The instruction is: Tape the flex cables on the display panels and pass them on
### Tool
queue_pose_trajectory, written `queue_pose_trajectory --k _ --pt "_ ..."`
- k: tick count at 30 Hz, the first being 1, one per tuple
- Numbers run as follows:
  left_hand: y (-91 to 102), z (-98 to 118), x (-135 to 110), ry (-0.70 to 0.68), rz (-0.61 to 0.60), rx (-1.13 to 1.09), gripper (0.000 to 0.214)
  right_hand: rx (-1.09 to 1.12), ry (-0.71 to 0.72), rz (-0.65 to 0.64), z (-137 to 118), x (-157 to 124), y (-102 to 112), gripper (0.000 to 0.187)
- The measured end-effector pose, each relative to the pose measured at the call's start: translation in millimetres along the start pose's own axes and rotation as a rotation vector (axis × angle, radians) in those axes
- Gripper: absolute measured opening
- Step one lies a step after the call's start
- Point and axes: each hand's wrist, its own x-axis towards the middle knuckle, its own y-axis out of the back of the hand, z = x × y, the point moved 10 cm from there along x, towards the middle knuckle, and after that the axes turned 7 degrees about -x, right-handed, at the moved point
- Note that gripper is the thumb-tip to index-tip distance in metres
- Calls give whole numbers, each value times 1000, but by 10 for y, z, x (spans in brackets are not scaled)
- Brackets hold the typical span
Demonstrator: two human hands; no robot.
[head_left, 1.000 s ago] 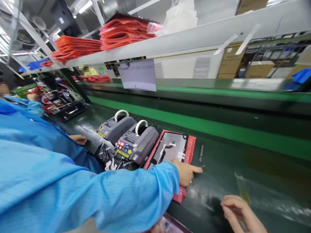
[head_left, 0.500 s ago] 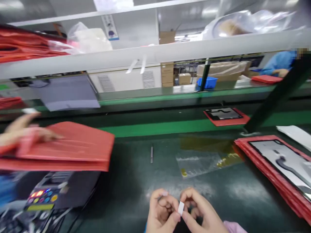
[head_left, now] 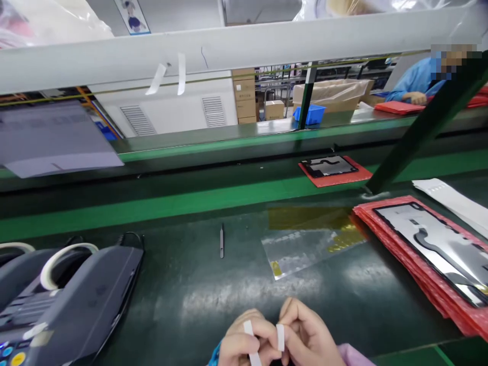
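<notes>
At the bottom middle, my left hand (head_left: 244, 339) is closed, with a white strip (head_left: 249, 330), which looks like tape, between thumb and fingers. A second short white strip (head_left: 280, 337) stands upright between my two hands. Its right edge is pinched by my right hand (head_left: 308, 333), whose fingers are closed. Both hands nearly touch, just above the dark green bench. Curled fingers hide parts of the strips. Farther up the bench lie grey tweezers (head_left: 221, 241). A clear plastic sheet (head_left: 301, 251) with yellow film is beyond my right hand.
A grey tape dispenser (head_left: 87, 295) with white rolls stands left. Red bubble bags (head_left: 412, 269) with a silver, black-edged panel (head_left: 438, 249) are stacked right. Another panel on a red bag (head_left: 331, 168) lies farther back, near a slanted post (head_left: 427, 122). A co-worker (head_left: 415, 81) sits beyond.
The view has shifted, and another person's hand with red bags has gone from the left, exposing the dispenser. A longer white strip now shows in my left hand. My hands stay close together.
</notes>
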Motion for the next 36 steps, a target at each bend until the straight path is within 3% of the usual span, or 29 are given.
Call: queue_pose_trajectory --k 6,9,11,13,15,18,21,24,27,30,33,36 --pt "-61 -62 58 -11 7 -109 33 175 53 -38 119 38 -22 41" --pt "8 -105 62 -17 97 -188 34 325 -83 -241 220 52 -136 39" --pt "65 -171 62 42 147 -204 37 361 -118 -334 160 48 -92 51" --pt "68 -265 66 143 149 -186 39 249 -13 -260 -44 90 175 69" --pt "-1 -327 88 201 110 -161 42 -1 126 -121 -320 100 487 68" --pt "-254 -386 161 197 5 -111 48 -346 218 -9 -654 31 730 47" --pt "-578 -516 241 208 -62 -63 49 -449 284 71 -906 -60 915 19" --pt "-870 -708 349 276 -59 -55 49 -448 335 247 -1183 -174 1437 25" --pt "-1201 -852 562 305 -106 -7 54 -397 327 445 -1554 -328 2315 31" --pt "-1628 -950 883 280 -247 58 60 -468 255 550 -1930 -378 3185 36" --pt "-2117 -1062 1191 226 -438 89 69 -555 123 480 -2014 -181 3754 43" --pt "-2510 -1263 1396 196 -550 103 77 -546 -65 248 -1672 139 3987 47"
